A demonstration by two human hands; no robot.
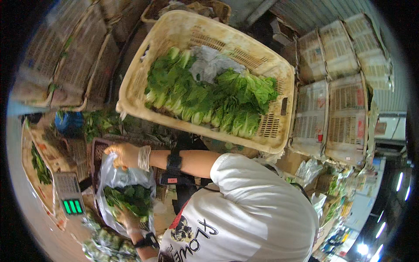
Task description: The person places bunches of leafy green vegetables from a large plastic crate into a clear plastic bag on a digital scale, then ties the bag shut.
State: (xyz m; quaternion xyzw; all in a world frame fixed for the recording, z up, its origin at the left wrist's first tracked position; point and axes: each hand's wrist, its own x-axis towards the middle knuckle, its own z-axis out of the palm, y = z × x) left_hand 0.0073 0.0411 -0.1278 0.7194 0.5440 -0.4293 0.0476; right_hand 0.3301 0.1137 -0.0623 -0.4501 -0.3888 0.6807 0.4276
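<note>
A clear plastic bag (109,174) stands open at the left, with dark leafy greens (131,198) inside it. My right hand (127,156), in a thin glove gathered at the wrist, pinches the bag's upper rim. At the lower side of the bag my left hand (129,222) curls its fingers against the greens, partly covered by leaves and film. A brown crate (97,150) shows under the bag. Close by is a scale (67,187) with a lit green display.
A large cream crate (205,124) in front holds rows of leafy greens and a crumpled clear bag (214,63). Stacked crates (329,118) rise on the right, more crates (56,56) at the far left. Bagged vegetables (107,246) lie at the lower left, beside a blue object (69,123) farther back.
</note>
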